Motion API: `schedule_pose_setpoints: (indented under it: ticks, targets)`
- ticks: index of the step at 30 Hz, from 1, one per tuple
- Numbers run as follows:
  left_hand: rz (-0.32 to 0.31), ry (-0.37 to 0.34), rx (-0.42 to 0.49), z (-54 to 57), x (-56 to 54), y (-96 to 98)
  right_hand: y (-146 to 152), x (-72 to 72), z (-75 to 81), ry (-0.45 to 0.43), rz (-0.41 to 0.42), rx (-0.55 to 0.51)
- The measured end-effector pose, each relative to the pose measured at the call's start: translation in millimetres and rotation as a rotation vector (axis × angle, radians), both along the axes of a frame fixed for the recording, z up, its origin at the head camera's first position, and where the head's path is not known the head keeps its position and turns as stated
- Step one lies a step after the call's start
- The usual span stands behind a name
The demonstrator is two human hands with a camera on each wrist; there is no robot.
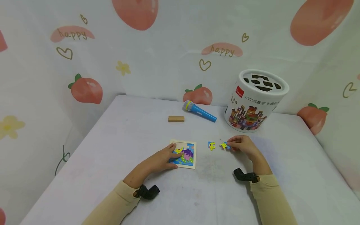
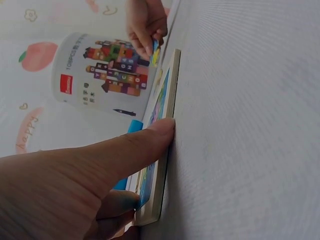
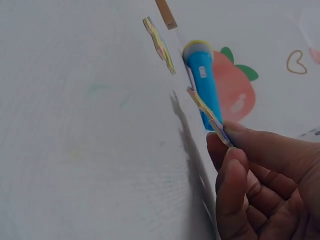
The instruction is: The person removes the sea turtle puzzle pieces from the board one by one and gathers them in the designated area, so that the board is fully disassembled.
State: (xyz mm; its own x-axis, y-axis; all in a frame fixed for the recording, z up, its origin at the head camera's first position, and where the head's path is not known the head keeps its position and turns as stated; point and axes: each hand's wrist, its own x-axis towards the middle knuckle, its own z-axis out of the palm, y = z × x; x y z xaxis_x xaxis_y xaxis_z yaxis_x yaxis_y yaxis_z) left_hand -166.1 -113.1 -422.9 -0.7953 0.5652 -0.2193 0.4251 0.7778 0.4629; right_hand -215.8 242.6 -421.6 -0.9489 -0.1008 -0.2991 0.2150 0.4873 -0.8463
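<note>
My left hand (image 1: 161,159) rests on the left side of a small wooden jigsaw board (image 1: 195,156) with a colourful picture. Its fingers lie spread over the picture, and the thumb touches the near edge of the frame, as the left wrist view shows. At the upper part of the board a bare, pale patch is visible. My right hand (image 1: 242,145) pinches a blue and yellow puzzle piece (image 3: 207,111) between thumb and fingertips, held just above the table. To its left, a second puzzle piece (image 1: 211,145) lies flat on the table.
A blue toy microphone (image 1: 201,112) lies behind the pieces, with a wooden block (image 1: 176,119) to its left. The large white bucket (image 1: 253,103) with printed blocks stands at the back right. A patterned cloth (image 1: 157,62) hangs behind the white table (image 1: 135,125).
</note>
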Motion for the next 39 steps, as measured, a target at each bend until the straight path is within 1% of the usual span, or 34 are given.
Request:
schedule_pose_setpoints:
  ticks: [3,11,16,21,31,35,39]
  targets:
    - [0.003,-0.004,0.005,0.6,-0.2,0.2,0.7,0.2,-1.1,-0.013,-0.016,0.004]
    - [0.001,-0.015,0.006,0.2,0.1,0.4,0.6,1.2,-5.4,0.0,-0.023,0.018]
    - [-0.003,-0.013,0.003,0.0,0.0,0.0,-0.9,0.7,-7.7,0.04,-0.001,0.062]
    - [-0.005,-0.008,0.008,0.9,-0.7,-0.4,-1.3,0.5,-5.2,0.072,0.024,0.088]
    - [-0.006,-0.005,0.016,-0.6,-1.5,-0.2,1.8,2.5,-3.9,0.048,0.028,0.082]
    - [-0.008,-0.008,0.019,0.0,-1.1,-0.4,-0.7,3.1,-3.5,0.055,0.019,0.088]
    - [-0.009,-0.012,0.019,2.9,0.2,0.0,-2.5,1.9,-4.7,0.074,0.005,0.101]
